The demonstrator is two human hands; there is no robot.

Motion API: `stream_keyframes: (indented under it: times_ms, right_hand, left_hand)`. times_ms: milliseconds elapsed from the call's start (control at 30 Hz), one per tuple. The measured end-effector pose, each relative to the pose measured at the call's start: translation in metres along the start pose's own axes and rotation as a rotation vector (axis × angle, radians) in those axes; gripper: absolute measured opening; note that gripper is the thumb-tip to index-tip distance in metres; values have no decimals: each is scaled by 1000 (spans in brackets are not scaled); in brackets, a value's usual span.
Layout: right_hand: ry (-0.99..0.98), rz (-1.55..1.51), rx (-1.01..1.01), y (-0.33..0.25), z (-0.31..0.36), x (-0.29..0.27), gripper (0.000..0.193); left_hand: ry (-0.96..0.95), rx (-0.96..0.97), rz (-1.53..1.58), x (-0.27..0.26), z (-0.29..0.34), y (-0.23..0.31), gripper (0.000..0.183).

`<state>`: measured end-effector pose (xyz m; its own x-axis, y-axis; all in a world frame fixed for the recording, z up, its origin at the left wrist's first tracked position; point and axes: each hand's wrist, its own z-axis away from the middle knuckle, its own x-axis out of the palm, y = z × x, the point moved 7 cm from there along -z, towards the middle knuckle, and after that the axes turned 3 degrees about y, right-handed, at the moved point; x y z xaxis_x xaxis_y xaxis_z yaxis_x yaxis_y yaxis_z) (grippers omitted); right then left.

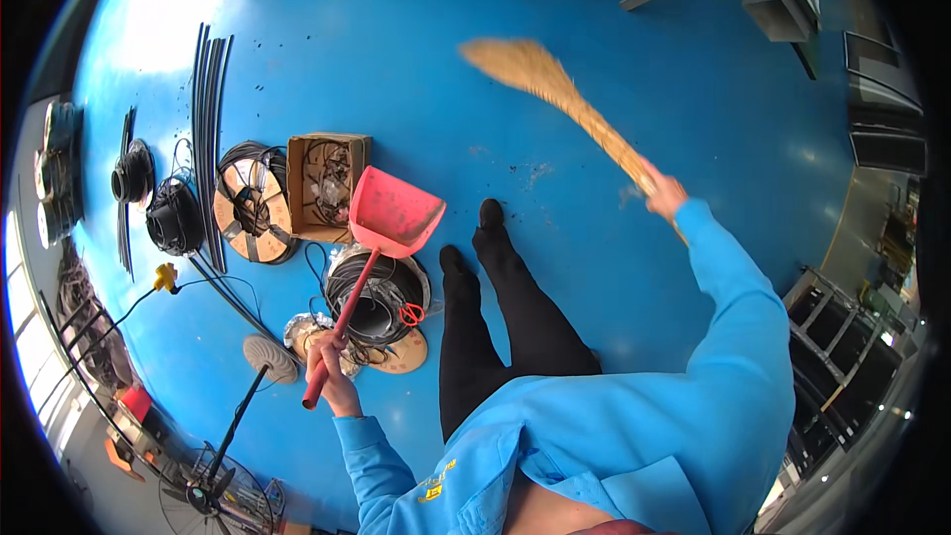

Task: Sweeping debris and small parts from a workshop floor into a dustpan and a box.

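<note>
**Left hand [340,383] grips a dustpan [398,218], right hand [668,195] grips a broom [572,105]**

Nearest is the person's blue jacket [614,416], its two sleeves going out to both sides. The left hand is closed, with the fingers wrapped around the red handle of the dustpan, close to the handle's lower end. The right hand is also closed, clenched around the upper part of the straw broom; a short piece of the handle comes out behind it.

The broom points forward and to the left, its wide head farthest from the body. Whether this head touches the blue floor [634,287], I cannot tell. The pink scoop of the dustpan is in front of the left hand, with grey dirt on its inside.

Ahead of the dark shoes, small debris [536,175] is scattered between the two tools. Beneath the dustpan handle sits a black cable coil [396,289]. Just beyond are a cardboard box [295,188] with black pieces inside and, beside it, a cable reel [231,178]. Farther to the left lie long black strips [208,129].
</note>
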<state>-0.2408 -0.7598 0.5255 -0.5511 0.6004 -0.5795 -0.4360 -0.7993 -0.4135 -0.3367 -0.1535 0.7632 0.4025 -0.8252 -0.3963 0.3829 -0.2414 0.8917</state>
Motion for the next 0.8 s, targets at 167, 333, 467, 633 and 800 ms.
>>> stream_keyframes:
  times_ms: [167,333,467,633,800]
  right_hand:
    - [141,-41,75,-53,-146,16,90]
    - [239,195,49,-22,-138,70,79]
    - [71,270,52,32,-10,175,82]
    - [-91,33,229,79,146,208,88]
    - [29,-341,407,104,210,190,92]
  left_hand:
    - [-40,1,19,7,3,-9,16]
    - [-89,-72,43,21,5,-19,16]
    - [-134,-50,-26,-3,8,-40,17]
    - [-236,-48,9,10,10,-62,17]
    - [-353,10,-94,34,18,-67,20]
